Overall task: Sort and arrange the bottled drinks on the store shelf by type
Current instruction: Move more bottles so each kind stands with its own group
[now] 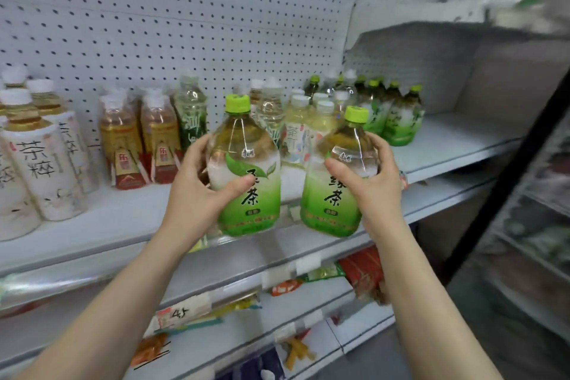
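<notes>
Head view: the left hand [197,182] is gripping one green tea bottle [254,203], fingers curling round its far side and thumb pressing across the label; the right hand [367,176] is gripping a second green tea bottle [331,207] in the same manner, thumb on the front and fingers wrapping the shoulder. Both bottles are carrying lime-green caps and are standing with the long axis near vertical, the right one leaning slightly to the left; they are sitting side by side at the front edge of the shelf [456,145], apart from each other, and whether their bases are resting on it cannot be told.

The matching green-capped group [398,117] is standing further back on the shelf, to the right of both hands; the right hand is the nearer one. Pale-capped bottles [308,120] are standing directly behind the held pair; amber tea bottles [138,139] and white-labelled bottles [40,163] are occupying the left.

Judgement: the coming move is calling for travel rightward and back, the right bottle going first; bare shelf in front of the group is offering room.
</notes>
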A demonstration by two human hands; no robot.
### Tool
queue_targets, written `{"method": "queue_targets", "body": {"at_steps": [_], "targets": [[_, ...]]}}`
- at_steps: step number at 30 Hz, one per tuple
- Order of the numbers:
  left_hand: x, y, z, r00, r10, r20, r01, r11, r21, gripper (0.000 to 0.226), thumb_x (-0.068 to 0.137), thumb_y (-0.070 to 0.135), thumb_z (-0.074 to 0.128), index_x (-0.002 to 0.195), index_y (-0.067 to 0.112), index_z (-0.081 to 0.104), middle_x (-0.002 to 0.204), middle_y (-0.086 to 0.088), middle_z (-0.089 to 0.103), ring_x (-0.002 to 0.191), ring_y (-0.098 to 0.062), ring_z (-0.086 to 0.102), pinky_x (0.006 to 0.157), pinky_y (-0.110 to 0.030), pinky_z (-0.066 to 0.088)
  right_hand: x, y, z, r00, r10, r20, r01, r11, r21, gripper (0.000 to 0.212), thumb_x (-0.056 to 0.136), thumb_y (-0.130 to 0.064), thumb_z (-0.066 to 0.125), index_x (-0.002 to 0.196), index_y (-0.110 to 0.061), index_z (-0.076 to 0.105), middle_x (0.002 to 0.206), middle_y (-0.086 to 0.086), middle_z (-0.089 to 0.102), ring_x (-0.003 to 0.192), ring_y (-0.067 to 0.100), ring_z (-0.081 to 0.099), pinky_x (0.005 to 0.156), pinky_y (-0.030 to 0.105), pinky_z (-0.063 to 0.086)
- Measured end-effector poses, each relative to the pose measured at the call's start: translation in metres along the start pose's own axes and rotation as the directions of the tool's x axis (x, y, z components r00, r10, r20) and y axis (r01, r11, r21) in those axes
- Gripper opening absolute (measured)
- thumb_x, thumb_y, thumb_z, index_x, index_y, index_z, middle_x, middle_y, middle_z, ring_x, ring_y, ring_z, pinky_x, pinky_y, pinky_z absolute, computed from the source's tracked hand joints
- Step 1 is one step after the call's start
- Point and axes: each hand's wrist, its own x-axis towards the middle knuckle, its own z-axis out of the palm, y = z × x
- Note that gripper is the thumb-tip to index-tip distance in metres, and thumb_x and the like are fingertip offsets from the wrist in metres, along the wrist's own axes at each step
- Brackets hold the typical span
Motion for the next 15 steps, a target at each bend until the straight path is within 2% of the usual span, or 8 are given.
{"method": "queue_targets", "body": {"at_steps": [3,6,9,11,12,13,15], "targets": [[0.003,0.004,0.043,0.998,0.001,0.057,0.002,0.999,-0.049,0.101,0.051,0.056,0.084,0.140,0.033,0.044,0.134,0.011,0.059,0.115,-0.006,0.062,0.098,-0.043,0.053,0.008,0.019,-0.044,0.998,0.015,-0.055,-0.015,1.000,-0.012,0.069,0.057,-0.058,0.088,0.117,-0.054,0.054,0.127,-0.026,0.059,0.119,-0.009,0.052,0.094,0.018,0.043],[0.009,0.007,0.091,0.997,0.002,0.082,0.005,0.996,-0.086,0.101,0.049,0.056,0.085,0.140,0.036,0.045,0.135,0.011,0.059,0.115,-0.007,0.063,0.096,-0.043,0.054,0.025,0.042,-0.087,0.997,0.021,-0.078,-0.024,0.999,-0.034,0.074,0.058,-0.058,0.088,0.123,-0.045,0.055,0.130,-0.017,0.060,0.122,0.002,0.054,0.094,0.022,0.045],[0.017,0.009,0.144,0.996,0.009,0.092,0.001,0.994,-0.109,0.102,0.050,0.054,0.086,0.141,0.033,0.044,0.134,0.010,0.060,0.114,-0.010,0.063,0.095,-0.045,0.054,0.053,0.067,-0.129,0.997,0.016,-0.069,-0.020,0.998,-0.059,0.076,0.056,-0.064,0.086,0.123,-0.048,0.054,0.128,-0.021,0.060,0.120,-0.002,0.054,0.086,0.011,0.042],[0.024,0.010,0.179,0.996,0.010,0.087,0.000,0.993,-0.119,0.102,0.051,0.053,0.086,0.141,0.033,0.044,0.137,0.008,0.058,0.118,-0.015,0.061,0.098,-0.047,0.052,0.078,0.083,-0.156,0.998,0.014,-0.060,-0.018,0.998,-0.063,0.076,0.056,-0.064,0.086,0.123,-0.048,0.055,0.128,-0.022,0.060,0.120,-0.002,0.054,0.089,0.015,0.043],[0.027,0.010,0.196,0.996,0.013,0.084,-0.004,0.993,-0.116,0.101,0.052,0.053,0.087,0.141,0.034,0.043,0.139,0.010,0.056,0.121,-0.014,0.059,0.100,-0.045,0.051,0.092,0.091,-0.168,0.998,0.011,-0.057,-0.014,0.998,-0.062,0.076,0.056,-0.063,0.087,0.123,-0.047,0.055,0.127,-0.021,0.060,0.120,0.000,0.055,0.091,0.021,0.045],[0.030,0.010,0.212,0.997,0.018,0.075,-0.010,0.994,-0.107,0.099,0.054,0.051,0.089,0.140,0.036,0.044,0.138,0.018,0.055,0.122,-0.007,0.057,0.100,-0.036,0.051,0.106,0.099,-0.179,0.998,0.009,-0.054,-0.012,0.998,-0.062,0.075,0.056,-0.061,0.087,0.122,-0.047,0.055,0.126,-0.021,0.061,0.120,0.001,0.055,0.093,0.025,0.047],[0.035,0.012,0.241,0.998,0.048,0.037,-0.044,0.995,-0.089,0.086,0.058,0.041,0.091,0.131,0.045,0.046,0.120,0.046,0.053,0.111,0.020,0.053,0.086,-0.005,0.046,0.136,0.114,-0.195,0.999,0.005,-0.048,-0.008,0.999,-0.053,0.072,0.057,-0.057,0.088,0.120,-0.049,0.055,0.124,-0.024,0.061,0.119,-0.001,0.055,0.094,0.027,0.047]]}}
